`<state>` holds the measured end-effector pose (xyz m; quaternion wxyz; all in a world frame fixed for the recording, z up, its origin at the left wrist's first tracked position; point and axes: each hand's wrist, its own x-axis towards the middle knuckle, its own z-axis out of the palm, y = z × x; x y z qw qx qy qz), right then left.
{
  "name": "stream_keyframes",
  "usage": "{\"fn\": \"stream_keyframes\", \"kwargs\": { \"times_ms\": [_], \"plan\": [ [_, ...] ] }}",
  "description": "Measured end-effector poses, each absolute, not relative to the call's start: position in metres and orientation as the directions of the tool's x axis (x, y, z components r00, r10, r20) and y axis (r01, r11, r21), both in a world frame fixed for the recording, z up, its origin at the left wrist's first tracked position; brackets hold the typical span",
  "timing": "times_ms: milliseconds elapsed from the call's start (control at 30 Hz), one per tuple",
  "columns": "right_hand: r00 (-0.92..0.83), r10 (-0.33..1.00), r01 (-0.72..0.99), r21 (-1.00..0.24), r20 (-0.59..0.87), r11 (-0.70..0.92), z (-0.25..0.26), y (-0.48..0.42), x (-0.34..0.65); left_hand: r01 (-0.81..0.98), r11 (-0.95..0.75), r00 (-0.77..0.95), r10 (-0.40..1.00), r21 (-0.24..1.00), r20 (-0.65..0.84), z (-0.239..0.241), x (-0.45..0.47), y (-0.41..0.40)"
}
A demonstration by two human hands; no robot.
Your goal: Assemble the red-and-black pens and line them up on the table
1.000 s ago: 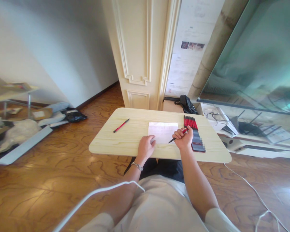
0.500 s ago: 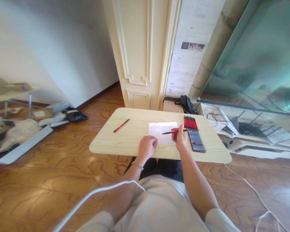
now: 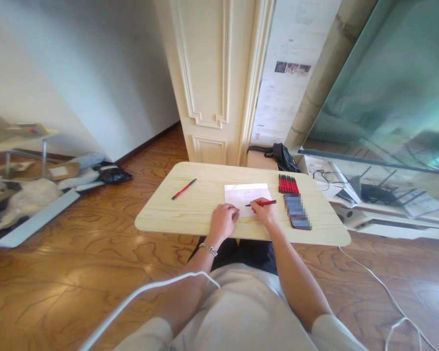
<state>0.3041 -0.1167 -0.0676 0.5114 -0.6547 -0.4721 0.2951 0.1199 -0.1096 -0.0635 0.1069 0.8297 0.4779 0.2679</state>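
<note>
A red-and-black pen (image 3: 266, 203) is gripped in my right hand (image 3: 264, 212), its dark tip pointing left at the paper. This hand rests over the right part of a white sheet of paper (image 3: 241, 194) with faint marks on it. At the sheet's lower left corner, my left hand (image 3: 224, 219) lies with its fingers curled together on the paper's edge. Farther left on the tabletop lies a second red-and-black pen (image 3: 184, 189), set at a slant. Several like pens (image 3: 289, 184) form a tidy row right of the paper.
A phone (image 3: 297, 211), its screen blurred out, lies right of my right hand on the pale wooden table (image 3: 205, 176). Behind the table sits a black bag (image 3: 283, 157). A white cable (image 3: 142, 292) crosses in front of my left forearm.
My right hand has turned and moved down and left onto the paper. The pen in it has shifted to a writing hold. My left hand has stayed nearly still.
</note>
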Motion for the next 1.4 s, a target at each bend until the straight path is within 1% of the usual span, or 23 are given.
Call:
{"fn": "stream_keyframes", "kwargs": {
  "times_ms": [200,467,567,667,833,933,1000,1100,1167,1300,1400],
  "plan": [
    [0.416,0.895,0.420,-0.907,0.161,-0.032,-0.068,-0.118,0.300,0.720,-0.540,0.402,0.837,0.436,0.371,-0.064,0.120,-0.109],
    [0.520,0.832,0.433,-0.899,0.195,-0.059,-0.069,-0.115,0.295,0.718,-0.542,0.402,0.835,0.437,0.375,-0.064,0.120,-0.109],
    [0.519,0.833,0.454,-0.888,0.191,-0.079,-0.068,-0.115,0.296,0.725,-0.541,0.404,0.835,0.425,0.375,-0.064,0.120,-0.109],
    [0.512,0.840,0.414,-0.909,0.180,-0.058,-0.069,-0.117,0.298,0.725,-0.542,0.404,0.835,0.426,0.373,-0.063,0.119,-0.109],
    [0.501,0.850,0.252,-0.967,0.163,0.037,-0.073,-0.119,0.301,0.716,-0.536,0.401,0.840,0.448,0.365,-0.063,0.120,-0.109],
    [0.514,0.851,0.068,-0.994,0.109,0.086,-0.071,-0.119,0.301,0.709,-0.535,0.395,0.841,0.460,0.370,-0.065,0.120,-0.109],
    [0.536,0.840,-0.078,-0.986,0.081,0.145,-0.066,-0.120,0.302,0.702,-0.538,0.392,0.839,0.466,0.377,-0.066,0.120,-0.108],
    [0.507,0.859,-0.294,-0.920,0.079,0.258,-0.054,-0.122,0.303,0.694,-0.535,0.389,0.842,0.482,0.374,-0.067,0.119,-0.108],
    [0.445,0.893,-0.427,-0.859,0.070,0.281,-0.046,-0.123,0.305,0.683,-0.532,0.389,0.845,0.500,0.368,-0.068,0.119,-0.107],
    [0.357,0.934,-0.628,-0.742,-0.006,0.235,-0.032,-0.126,0.312,0.643,-0.548,0.369,0.834,0.535,0.410,-0.069,0.118,-0.106],
    [0.269,0.960,-0.693,-0.708,-0.076,0.138,-0.028,-0.129,0.317,0.621,-0.539,0.315,0.836,0.568,0.449,-0.071,0.116,-0.106]
  ]
}}
